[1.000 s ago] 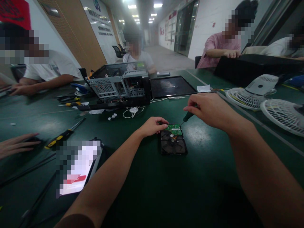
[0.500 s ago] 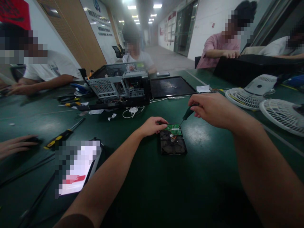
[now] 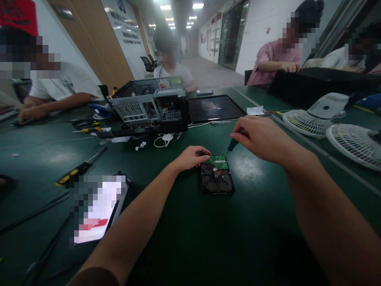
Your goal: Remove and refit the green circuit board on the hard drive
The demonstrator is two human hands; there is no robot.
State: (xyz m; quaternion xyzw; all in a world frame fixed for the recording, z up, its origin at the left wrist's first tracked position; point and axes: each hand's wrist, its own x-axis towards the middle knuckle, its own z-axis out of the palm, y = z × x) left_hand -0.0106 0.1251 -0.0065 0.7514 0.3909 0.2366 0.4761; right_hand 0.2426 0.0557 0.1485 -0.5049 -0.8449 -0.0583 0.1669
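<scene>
A hard drive (image 3: 217,182) lies flat on the dark green table, with a green circuit board (image 3: 218,161) showing at its far end. My left hand (image 3: 192,157) grips the drive's far left corner, thumb on top near the board. In my right hand (image 3: 253,135) is a screwdriver (image 3: 233,144) with a dark green handle, held tilted by closed fingers. Its thin tip meets the drive near the far right corner of the board; the exact contact point is too small to make out.
An opened computer case (image 3: 149,105) stands at the back beside a black panel (image 3: 216,108). White fan grilles (image 3: 306,121) lie on the right. To my left are a yellow-black screwdriver (image 3: 74,172) and a lit phone (image 3: 99,210). Several people sit around the table.
My right hand has shifted slightly left and the screwdriver stands a little steeper. My left hand and the drive stay put. Another person's hand at the left edge has withdrawn.
</scene>
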